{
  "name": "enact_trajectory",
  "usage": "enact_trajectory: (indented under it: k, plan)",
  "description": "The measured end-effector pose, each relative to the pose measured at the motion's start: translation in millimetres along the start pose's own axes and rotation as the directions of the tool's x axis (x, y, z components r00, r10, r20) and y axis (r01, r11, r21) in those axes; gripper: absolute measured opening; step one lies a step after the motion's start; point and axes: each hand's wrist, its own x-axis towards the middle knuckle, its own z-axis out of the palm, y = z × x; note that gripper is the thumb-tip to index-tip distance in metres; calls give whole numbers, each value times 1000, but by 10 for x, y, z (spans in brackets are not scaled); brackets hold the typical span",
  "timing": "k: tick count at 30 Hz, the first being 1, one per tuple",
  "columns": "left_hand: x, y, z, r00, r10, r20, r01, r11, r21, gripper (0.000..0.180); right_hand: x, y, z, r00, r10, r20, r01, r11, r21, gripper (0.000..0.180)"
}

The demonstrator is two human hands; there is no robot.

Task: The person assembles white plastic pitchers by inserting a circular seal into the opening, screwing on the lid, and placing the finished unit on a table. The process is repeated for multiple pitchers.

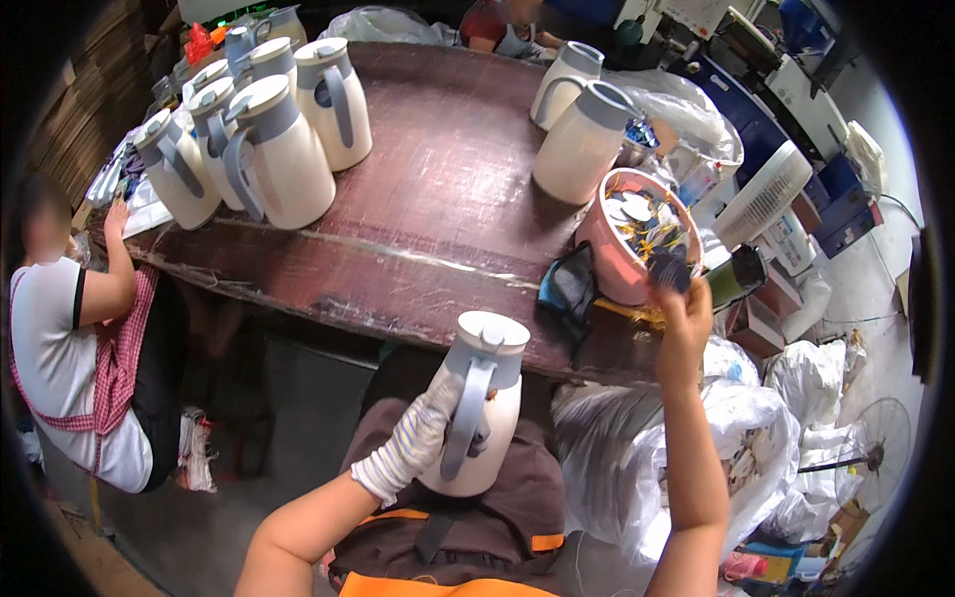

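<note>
Two hands are up: near frame centre, below the bench (438, 229) edge with open room behind, my gloved left hand (423, 433) wraps its fingers round the grey handle of an upright cream jug (484, 398), while my right hand (684, 323) pinches something dark over the pink bucket (622, 264).

One gloved hand, one bare hand, brown apron with orange trim

The left hand (423, 430) wears a knitted work glove, whitish with thin dark stripes, ending in a ribbed cuff at the wrist; the forearm above it is bare, with no sleeve in view. The right hand (684, 320) is ungloved and its forearm is likewise unsleeved. Over the lap lies a dark brown apron (517, 512) with orange bands across it and an orange edge nearest the camera.
</note>
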Motion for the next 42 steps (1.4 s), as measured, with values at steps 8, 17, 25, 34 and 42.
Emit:
enact_trajectory:
  k: [8, 17, 25, 34, 42]
  plan:
    - [7, 97, -148, 989, 151, -1, -145, 955, 257, 34, -1352, -178, 541, 646, 532, 548, -591, 802, -83, 28]
    - [47, 3, -241, 901, 305, -309, -269, 951, 153, 15, -1297, -159, 569, 388, 620, 682, -732, 657, -180, 24]
    - [-168, 100, 20, 493, 794, 356, -617, 30, 787, 26, -1226, -446, 578, 397, 368, 841, -866, 453, 210, 41]
    - [-130, 12, 32, 972, 216, 87, -228, 961, 154, 47, -1224, -586, 872, 778, -49, 626, 214, 958, -191, 20]
    - [-103, 209, -101, 996, 78, 37, -79, 997, 15, 27, -1007, 422, 452, 979, 135, 155, -79, 943, -323, 15]
